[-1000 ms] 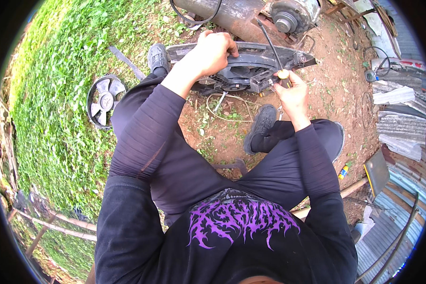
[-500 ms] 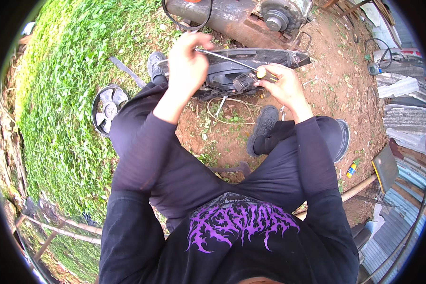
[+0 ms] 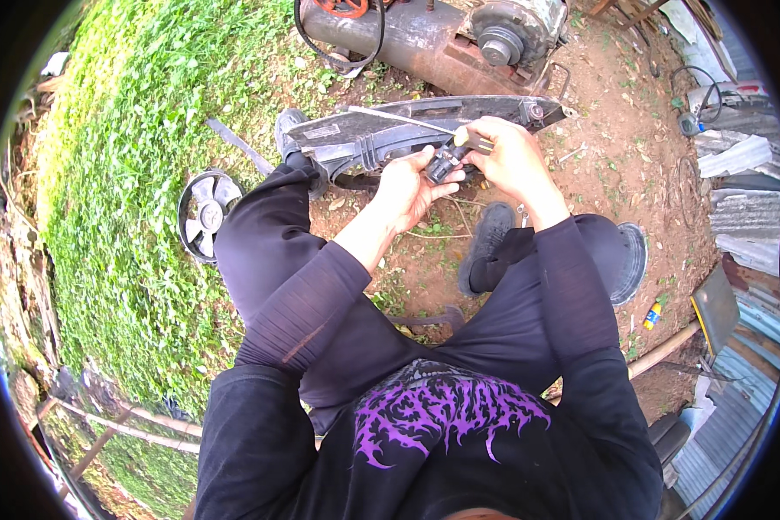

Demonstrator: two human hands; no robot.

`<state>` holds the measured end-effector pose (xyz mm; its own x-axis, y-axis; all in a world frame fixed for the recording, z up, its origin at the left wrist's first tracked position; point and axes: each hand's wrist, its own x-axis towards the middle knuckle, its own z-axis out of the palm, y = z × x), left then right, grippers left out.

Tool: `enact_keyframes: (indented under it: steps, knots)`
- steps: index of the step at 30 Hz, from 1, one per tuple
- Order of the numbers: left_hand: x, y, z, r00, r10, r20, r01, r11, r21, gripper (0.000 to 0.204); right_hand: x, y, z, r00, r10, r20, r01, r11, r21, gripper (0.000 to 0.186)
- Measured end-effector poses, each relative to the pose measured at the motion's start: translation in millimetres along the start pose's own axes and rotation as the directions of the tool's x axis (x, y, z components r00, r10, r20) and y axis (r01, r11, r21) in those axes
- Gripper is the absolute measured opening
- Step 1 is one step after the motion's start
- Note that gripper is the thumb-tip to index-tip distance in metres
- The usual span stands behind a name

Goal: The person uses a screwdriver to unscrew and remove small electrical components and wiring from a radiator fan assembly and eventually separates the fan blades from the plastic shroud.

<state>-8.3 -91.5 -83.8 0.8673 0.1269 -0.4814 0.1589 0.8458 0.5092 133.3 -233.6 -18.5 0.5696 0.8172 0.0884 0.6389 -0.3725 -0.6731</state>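
Note:
Between my hands is a small black plastic part [image 3: 445, 165], its exact kind unclear. My left hand [image 3: 405, 189] grips it from the left with thumb and fingers. Closed round the handle of a screwdriver [image 3: 399, 119], my right hand [image 3: 513, 160] also has its fingertips against the part's right side. The long metal shaft points left, across a large black plastic housing [image 3: 342, 156] that stands on the ground between my feet. My hands hide some of that housing.
Beyond the housing lies a rusty cylindrical tank [image 3: 416, 43] with a pulley-fitted motor [image 3: 503, 43]. A white-bladed fan [image 3: 206, 215] rests on grass to the left. A wrench [image 3: 572, 154] is on the dirt; corrugated sheets [image 3: 741, 204] line the right.
My left hand has come down from the screwdriver's tip to the black part and taken hold of it. My right hand still holds the screwdriver, in nearly the same place.

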Motion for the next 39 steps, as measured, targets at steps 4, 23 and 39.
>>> enact_keyframes:
  steps: [4,23,39]
  knots:
    - [13.8,-4.5,-7.2,0.993,-0.083,0.084,0.096,0.980,-0.172,0.040,-10.8,-5.5,5.8,0.970,0.239,-0.041,-0.231,0.962,0.146,0.033]
    - [34.3,-25.4,15.4,0.995,0.064,0.076,-0.066,0.997,0.028,0.032,-0.9,10.4,30.0,0.743,0.667,0.046,-0.413,0.404,0.816,0.030]
    - [32.0,-25.0,9.3,0.995,-0.100,-0.025,0.094,0.978,-0.188,0.053,-24.7,7.0,54.0,0.881,0.436,-0.182,-0.236,0.739,0.631,0.021]
